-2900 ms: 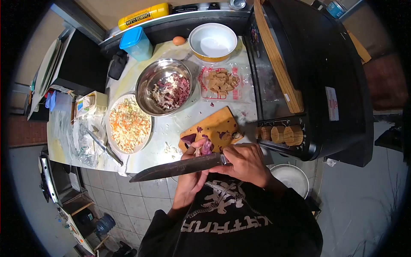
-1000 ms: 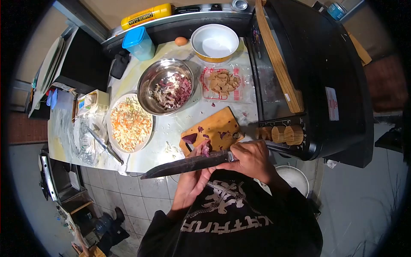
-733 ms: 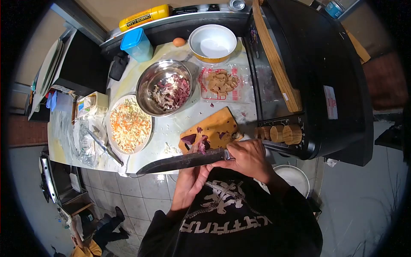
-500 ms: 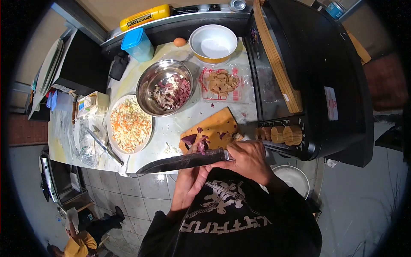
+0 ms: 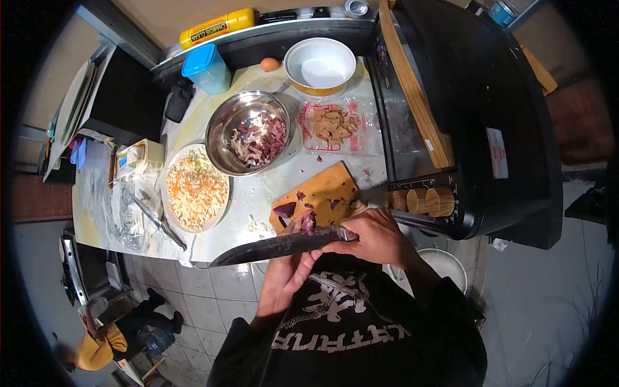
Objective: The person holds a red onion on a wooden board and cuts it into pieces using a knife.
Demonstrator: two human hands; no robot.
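My right hand [image 5: 375, 237] is closed on the handle of a large knife [image 5: 277, 247] with a long dark blade pointing left. Behind the blade, my left hand [image 5: 285, 277] holds a small purple-pink onion [image 5: 309, 223] in its fingertips; the blade hides part of these fingers. Just beyond the hands lies a wooden cutting board [image 5: 332, 182] with dark purple peel pieces [image 5: 284, 209] on it. A steel bowl [image 5: 216, 115] farther back contains chopped purple and white bits. To its left, a white plate [image 5: 224, 209] bears shredded white and orange vegetables.
A second knife [image 5: 157, 221] lies near the left edge. At the back stand a white bowl [image 5: 320, 63], an egg [image 5: 269, 64] and a blue-lidded container [image 5: 206, 69]. Brown slices [image 5: 335, 125] rest on plastic. A black oven [image 5: 480, 116] borders the right. Another person [image 5: 103, 345] sits lower left.
The knife and my right hand have shifted very slightly to the right. My left hand stays in place with the onion. The other person at lower left has moved a little left.
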